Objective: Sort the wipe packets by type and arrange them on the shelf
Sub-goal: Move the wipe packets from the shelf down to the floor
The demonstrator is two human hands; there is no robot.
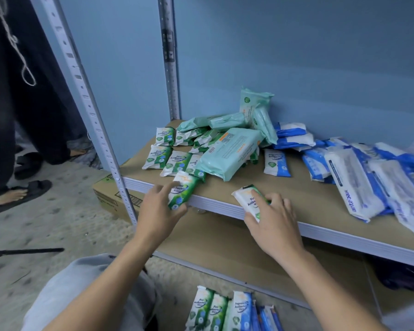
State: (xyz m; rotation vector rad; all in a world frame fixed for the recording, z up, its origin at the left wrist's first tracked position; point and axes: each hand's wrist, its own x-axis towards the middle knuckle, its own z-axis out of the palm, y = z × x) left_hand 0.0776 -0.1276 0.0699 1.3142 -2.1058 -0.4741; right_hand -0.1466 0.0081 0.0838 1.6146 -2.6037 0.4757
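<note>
Mid-sort on greens: left hand [158, 211] grips a green packet [180, 195] at the shelf [296, 187] near edge, right hand [274, 222] clasps a second green packet [246, 199] alongside; next probably both go far-left, squared into the green rows [167, 157].

Bare shelf board [306, 192] between mint packet [230, 154] and blue-white pile [359, 185]

Small green-and-white packets [164, 136] lie in rows centre-left on the shelf [225, 187], with larger mint packs [230, 151] piled over them and blue-and-white packets [359, 185] heaped at right. A green packet [181, 194] overhangs the front edge; a second green packet [247, 200] lies right of it.
</note>
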